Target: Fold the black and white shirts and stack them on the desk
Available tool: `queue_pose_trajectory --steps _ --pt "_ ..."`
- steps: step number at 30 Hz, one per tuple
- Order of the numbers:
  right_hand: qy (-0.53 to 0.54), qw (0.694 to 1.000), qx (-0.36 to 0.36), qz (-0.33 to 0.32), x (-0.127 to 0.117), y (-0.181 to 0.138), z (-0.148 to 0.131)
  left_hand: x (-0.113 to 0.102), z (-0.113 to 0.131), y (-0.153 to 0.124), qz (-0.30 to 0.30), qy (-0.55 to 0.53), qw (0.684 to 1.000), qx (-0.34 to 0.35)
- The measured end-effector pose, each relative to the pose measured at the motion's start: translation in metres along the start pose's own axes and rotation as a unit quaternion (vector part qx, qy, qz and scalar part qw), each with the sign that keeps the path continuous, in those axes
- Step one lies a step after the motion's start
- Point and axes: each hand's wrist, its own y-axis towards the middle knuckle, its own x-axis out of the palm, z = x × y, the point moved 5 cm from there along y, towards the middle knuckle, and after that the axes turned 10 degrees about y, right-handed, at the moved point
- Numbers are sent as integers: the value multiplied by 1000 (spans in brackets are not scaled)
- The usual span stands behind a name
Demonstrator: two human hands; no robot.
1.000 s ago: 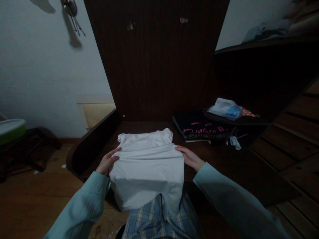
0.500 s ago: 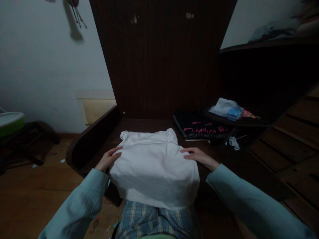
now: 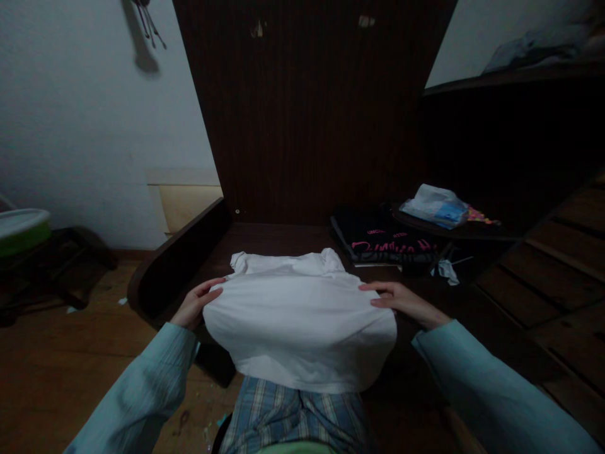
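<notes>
Right hand shifted rightward since earlier frames, left hand slightly leftward; white garment now spread wider, fewer creases, so cloth opened out flatter. Grip: both hands pinching garment's side edges. Garment lower centre of frame, far end on dark table, near hem over plaid cloth. Folded black clothes right of centre.

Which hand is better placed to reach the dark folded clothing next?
Probably the right hand: it holds the right edge of the white garment, nearer the dark folded clothing. The left hand holds the opposite edge, farther away.
</notes>
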Motion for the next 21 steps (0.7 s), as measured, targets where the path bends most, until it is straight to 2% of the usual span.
queue_pose_trajectory --steps 2,4,6,7,9,11,13,15,18,21 --pt "-106 994 -2 8 -2 5 5 -3 0 2 -1 73 997 27" --pt "-172 983 -40 50 -7 10 0 -9 5 4 55 174 980 84" --pt "-195 970 -105 100 -7 14 -13 -13 17 4 128 260 946 148" --pt "-195 964 -134 117 -4 16 -20 -10 25 5 138 290 930 176" --pt "-184 963 -158 117 9 27 -30 3 42 9 100 334 910 222" --pt "-184 968 -145 91 31 44 -35 25 60 17 36 372 893 251" --pt "-224 962 -129 84 54 66 -37 49 75 29 5 410 871 270" --pt "-287 945 -106 118 71 89 -36 71 86 45 28 451 845 285" --pt "-355 914 -66 185 84 117 -30 93 84 70 96 504 822 249" --pt "-421 887 -36 183 88 132 -18 109 68 84 75 537 810 223"
